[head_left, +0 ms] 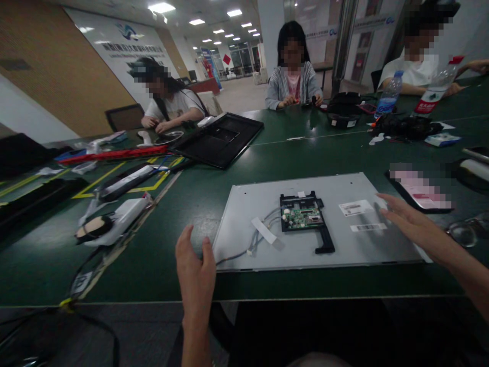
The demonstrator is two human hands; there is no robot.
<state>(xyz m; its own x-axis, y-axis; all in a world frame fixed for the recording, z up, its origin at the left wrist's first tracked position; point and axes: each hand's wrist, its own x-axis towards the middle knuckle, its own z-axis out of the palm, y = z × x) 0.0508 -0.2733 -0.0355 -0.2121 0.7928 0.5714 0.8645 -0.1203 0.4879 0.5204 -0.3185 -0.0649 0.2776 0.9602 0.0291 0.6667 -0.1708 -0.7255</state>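
A flat silver display panel (237, 224) lies back side up on the table before me. On it sits a black plastic bracket (324, 237) that frames a green circuit board (298, 218). Grey cables (252, 243), held by a strip of white tape (265, 230), run from the board to the panel's lower left corner. My left hand (196, 272) is beside that corner, thumb and fingers apart, holding nothing. At the opposite side my right hand (405, 221) reaches over the panel's right edge with fingers stretched out; whether it touches the panel I cannot tell.
Behind the panel lies a black monitor cover (223, 137). A phone (420, 191) and eyeglasses (468, 232) are at the right, two bottles (389, 94) farther back. A white device (118, 221) and cables occupy the left. Three people sit around the green table (183, 204).
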